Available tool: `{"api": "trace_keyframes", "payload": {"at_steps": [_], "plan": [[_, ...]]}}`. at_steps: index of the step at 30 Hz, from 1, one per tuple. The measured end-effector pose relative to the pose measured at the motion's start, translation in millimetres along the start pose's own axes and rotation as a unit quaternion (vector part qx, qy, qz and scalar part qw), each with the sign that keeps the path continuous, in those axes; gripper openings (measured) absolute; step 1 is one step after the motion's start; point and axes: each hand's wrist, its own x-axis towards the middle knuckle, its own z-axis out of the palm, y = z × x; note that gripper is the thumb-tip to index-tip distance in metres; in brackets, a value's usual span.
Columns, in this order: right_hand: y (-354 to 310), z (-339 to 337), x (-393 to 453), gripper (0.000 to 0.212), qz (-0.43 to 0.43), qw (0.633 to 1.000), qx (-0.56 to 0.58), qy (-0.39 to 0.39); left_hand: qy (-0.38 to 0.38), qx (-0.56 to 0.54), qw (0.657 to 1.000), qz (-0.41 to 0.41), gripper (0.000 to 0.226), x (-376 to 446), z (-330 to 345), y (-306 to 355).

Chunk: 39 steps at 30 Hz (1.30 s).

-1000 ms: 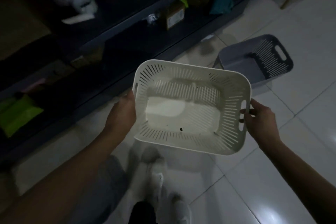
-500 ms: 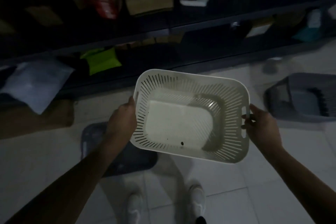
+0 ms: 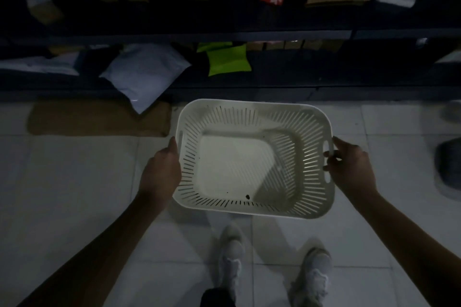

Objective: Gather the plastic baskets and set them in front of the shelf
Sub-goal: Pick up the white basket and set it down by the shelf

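Head view: 2 hands hold 1 white basket [image 3: 252,157] before shelf [image 3: 274,35].

left hand [image 3: 161,172]: grip closed | right hand [image 3: 351,169]: grip seemingly closed | arms extended

dark basket [image 3: 449,167] blurred, cut off at right edge, shelf [image 3: 249,35] contents dim

Basket [image 3: 252,157] is held above the floor [image 3: 74,182] before the shelf [image 3: 274,35], between left hand [image 3: 159,174] and right hand [image 3: 351,169]; shoes [image 3: 230,257] are seen below.
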Motion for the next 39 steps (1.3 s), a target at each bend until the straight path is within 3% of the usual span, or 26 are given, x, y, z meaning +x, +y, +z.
{"api": "trace_keyframes", "payload": {"at_steps": [5, 12, 16, 23, 33, 36, 39], "plan": [[-13, 31, -8, 0.030, 0.004, 1.000, -0.011, -0.014, -0.009, -0.006, 1.000, -0.008, 0.026, -2, 11, -35], [-8, 32, -2, 0.035, 0.002, 0.998, -0.055, -0.001, -0.019, -0.070, 0.997, -0.022, 0.020, -6, 37, -30], [2, 36, 3, 0.035, 0.000, 0.999, -0.054, -0.003, -0.024, -0.095, 0.994, -0.055, 0.023, -6, 55, -20], [20, 37, 4, 0.034, 0.000, 0.999, -0.048, 0.000, 0.000, -0.131, 0.990, -0.044, 0.023, -13, 78, -18], [24, 46, -16, 0.038, 0.016, 0.999, -0.033, -0.018, -0.044, -0.121, 0.990, -0.060, 0.030, -22, 73, -22], [25, 53, -13, 0.036, 0.021, 0.999, -0.031, -0.023, -0.059, -0.100, 0.991, -0.063, 0.041, -20, 78, -25], [27, 65, -7, 0.040, 0.020, 0.999, -0.042, -0.005, -0.081, -0.066, 0.993, -0.059, 0.071, -15, 86, -24]]}}
